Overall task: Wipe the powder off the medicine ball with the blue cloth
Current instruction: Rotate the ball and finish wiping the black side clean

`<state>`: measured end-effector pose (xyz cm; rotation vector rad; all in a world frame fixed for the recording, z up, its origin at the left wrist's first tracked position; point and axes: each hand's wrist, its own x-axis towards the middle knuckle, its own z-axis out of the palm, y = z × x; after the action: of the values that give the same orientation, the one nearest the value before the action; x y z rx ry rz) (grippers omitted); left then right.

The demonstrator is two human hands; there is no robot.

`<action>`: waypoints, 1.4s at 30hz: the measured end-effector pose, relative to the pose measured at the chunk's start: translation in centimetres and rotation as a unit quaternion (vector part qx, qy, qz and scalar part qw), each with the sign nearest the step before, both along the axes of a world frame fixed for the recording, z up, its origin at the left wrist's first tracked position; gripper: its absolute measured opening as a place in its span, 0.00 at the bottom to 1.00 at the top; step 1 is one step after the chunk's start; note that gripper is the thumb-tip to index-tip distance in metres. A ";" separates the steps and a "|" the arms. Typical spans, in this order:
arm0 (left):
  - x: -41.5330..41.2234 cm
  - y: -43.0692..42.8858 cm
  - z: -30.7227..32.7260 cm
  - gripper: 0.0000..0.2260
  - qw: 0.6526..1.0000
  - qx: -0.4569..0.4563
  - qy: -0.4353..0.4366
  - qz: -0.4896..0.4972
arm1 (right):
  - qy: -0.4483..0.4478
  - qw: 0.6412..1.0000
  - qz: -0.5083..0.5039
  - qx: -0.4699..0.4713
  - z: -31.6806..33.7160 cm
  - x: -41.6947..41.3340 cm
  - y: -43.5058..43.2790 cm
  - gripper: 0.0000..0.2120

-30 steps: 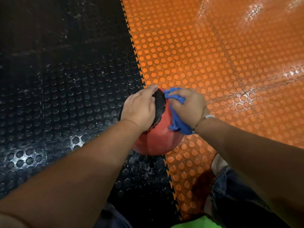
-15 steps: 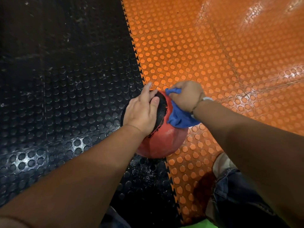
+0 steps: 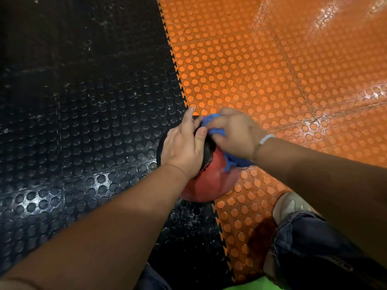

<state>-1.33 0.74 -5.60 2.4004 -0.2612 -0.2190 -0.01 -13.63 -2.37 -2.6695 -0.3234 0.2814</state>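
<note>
Head view: right hand (image 3: 237,136), seemingly gripping blue cloth (image 3: 233,163), on medicine ball (image 3: 209,183).

The medicine ball (image 3: 211,183) is red with a black panel, the cloth (image 3: 234,162) blue. Round studs cover the black mats (image 3: 73,122) on the left and the orange mats (image 3: 272,70) on the right.

A gym floor is indicated: interlocking black studded rubber tiles (image 3: 83,122) are laid at left, orange studded rubber tiles (image 3: 272,70) at right, and a red-and-black medicine ball (image 3: 209,183) is set on their seam.
</note>
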 end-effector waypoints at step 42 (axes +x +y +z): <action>0.4 1.0 0.3 0.19 0.972 0.166 0.087 0.144 | 0.070 0.906 -0.375 0.183 -5.1 -0.9 -1.3 0.15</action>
<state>-0.89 1.74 -5.33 2.6900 0.2229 -0.3589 -0.91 -14.95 -7.42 -2.1814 0.6325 0.1415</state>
